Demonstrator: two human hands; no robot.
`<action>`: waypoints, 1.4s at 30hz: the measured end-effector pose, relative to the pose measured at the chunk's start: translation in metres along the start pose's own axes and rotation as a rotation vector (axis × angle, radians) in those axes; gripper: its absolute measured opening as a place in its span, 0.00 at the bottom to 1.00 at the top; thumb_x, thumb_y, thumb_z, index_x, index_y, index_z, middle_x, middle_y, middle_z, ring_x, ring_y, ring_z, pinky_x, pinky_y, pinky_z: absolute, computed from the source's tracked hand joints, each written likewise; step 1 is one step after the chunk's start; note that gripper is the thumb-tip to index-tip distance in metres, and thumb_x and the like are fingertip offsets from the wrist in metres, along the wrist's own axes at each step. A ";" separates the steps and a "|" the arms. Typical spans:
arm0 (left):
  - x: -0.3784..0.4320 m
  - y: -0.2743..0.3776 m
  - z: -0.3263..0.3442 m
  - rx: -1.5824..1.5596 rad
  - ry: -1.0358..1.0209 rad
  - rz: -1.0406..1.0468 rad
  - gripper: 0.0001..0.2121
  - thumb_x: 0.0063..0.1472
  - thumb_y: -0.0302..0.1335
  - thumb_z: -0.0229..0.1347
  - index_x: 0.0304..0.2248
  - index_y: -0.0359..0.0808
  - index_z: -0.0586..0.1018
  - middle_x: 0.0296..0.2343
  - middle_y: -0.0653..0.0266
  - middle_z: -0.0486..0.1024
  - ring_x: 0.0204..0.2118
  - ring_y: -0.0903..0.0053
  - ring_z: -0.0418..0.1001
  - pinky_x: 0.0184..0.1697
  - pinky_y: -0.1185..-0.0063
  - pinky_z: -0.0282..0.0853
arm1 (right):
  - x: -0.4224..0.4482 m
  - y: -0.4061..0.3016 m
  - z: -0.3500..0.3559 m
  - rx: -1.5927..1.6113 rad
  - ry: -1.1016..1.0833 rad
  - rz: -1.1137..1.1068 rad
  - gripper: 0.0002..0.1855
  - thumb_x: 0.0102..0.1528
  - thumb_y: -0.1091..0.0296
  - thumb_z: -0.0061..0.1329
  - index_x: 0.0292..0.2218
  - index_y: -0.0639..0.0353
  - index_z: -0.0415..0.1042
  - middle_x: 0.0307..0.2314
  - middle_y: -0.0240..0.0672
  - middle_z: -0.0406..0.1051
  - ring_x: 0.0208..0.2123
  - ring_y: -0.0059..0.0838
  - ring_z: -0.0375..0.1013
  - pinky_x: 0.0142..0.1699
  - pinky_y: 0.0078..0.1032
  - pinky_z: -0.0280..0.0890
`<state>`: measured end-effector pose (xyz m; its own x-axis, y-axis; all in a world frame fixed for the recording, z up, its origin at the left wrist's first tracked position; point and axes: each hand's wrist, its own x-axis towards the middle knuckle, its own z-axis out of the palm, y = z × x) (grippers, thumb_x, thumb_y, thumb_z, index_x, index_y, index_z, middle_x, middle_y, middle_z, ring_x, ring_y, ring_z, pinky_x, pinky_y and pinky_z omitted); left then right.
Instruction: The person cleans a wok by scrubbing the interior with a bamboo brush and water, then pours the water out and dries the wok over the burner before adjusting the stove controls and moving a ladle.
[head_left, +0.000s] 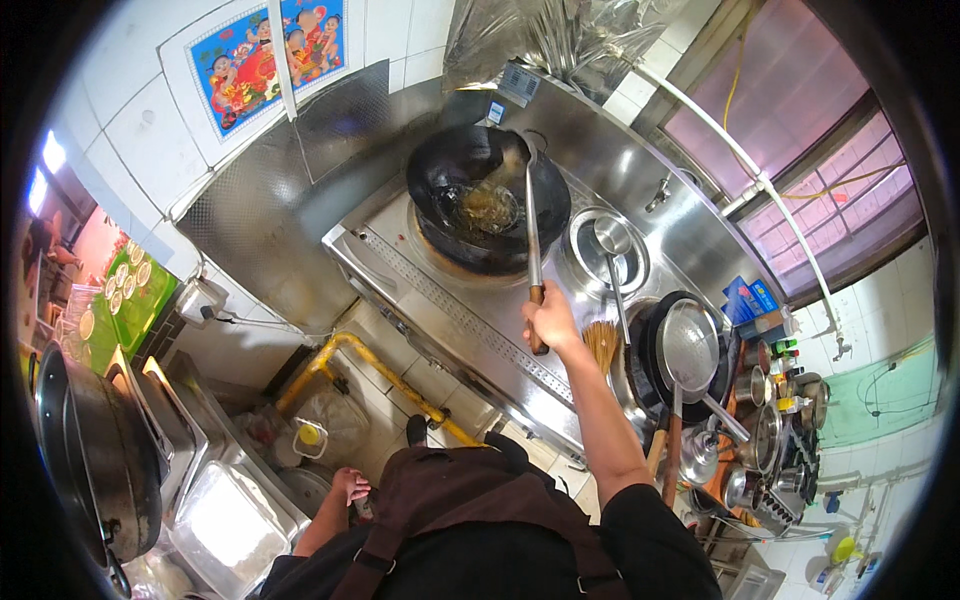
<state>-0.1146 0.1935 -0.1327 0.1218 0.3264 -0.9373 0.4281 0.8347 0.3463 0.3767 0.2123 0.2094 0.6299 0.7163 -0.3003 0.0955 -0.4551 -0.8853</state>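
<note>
My right hand (553, 322) grips the wooden handle of a long metal wok utensil (533, 232), a ladle or spatula. Its head reaches the far right side of a black wok (435, 169), where brownish liquid shows against the wall. In the bottom of the wok is bubbling brownish liquid (487, 206), probably oil. The wok sits on a burner of a stainless steel range (465, 300). Low on the left, my left hand (350, 486) hangs beside my apron with loosely bent fingers and nothing visible in it. A metal tray edge is close to it.
Right of the wok, a ladle (613, 236) rests across a round steel pot (581, 277). Beyond are a bamboo brush (601, 343) and a mesh strainer (688, 349) over another wok. A yellow pipe (390, 382) runs below the range front. Stacked trays (232, 517) and a large pan (112, 457) stand left.
</note>
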 end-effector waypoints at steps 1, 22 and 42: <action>0.001 0.001 0.000 0.002 -0.010 -0.034 0.15 0.60 0.34 0.34 0.37 0.33 0.67 0.33 0.50 0.70 0.31 0.59 0.72 0.34 0.67 0.71 | -0.002 0.003 -0.004 0.001 0.003 0.006 0.12 0.45 0.74 0.42 0.32 0.64 0.56 0.15 0.41 0.63 0.14 0.34 0.68 0.19 0.35 0.63; 0.061 0.039 0.016 0.739 -0.222 0.371 0.13 0.60 0.33 0.34 0.33 0.36 0.68 0.25 0.58 0.70 0.30 0.66 0.70 0.33 0.70 0.68 | -0.040 0.064 -0.073 2.023 -0.830 0.241 0.12 0.51 0.75 0.41 0.36 0.74 0.58 0.18 0.26 0.58 0.15 0.11 0.58 0.16 0.08 0.55; 0.067 0.044 0.085 1.211 -0.302 0.474 0.12 0.58 0.33 0.37 0.34 0.37 0.69 0.28 0.59 0.70 0.33 0.68 0.70 0.37 0.73 0.66 | -0.344 0.262 -0.435 0.807 1.074 0.094 0.08 0.48 0.71 0.42 0.19 0.62 0.61 0.12 0.33 0.61 0.12 0.25 0.60 0.16 0.21 0.55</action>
<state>-0.0116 0.2144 -0.1831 0.6036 0.2321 -0.7628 0.7904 -0.2998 0.5343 0.5202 -0.3834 0.2352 0.9323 -0.2345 -0.2752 -0.2239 0.2233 -0.9487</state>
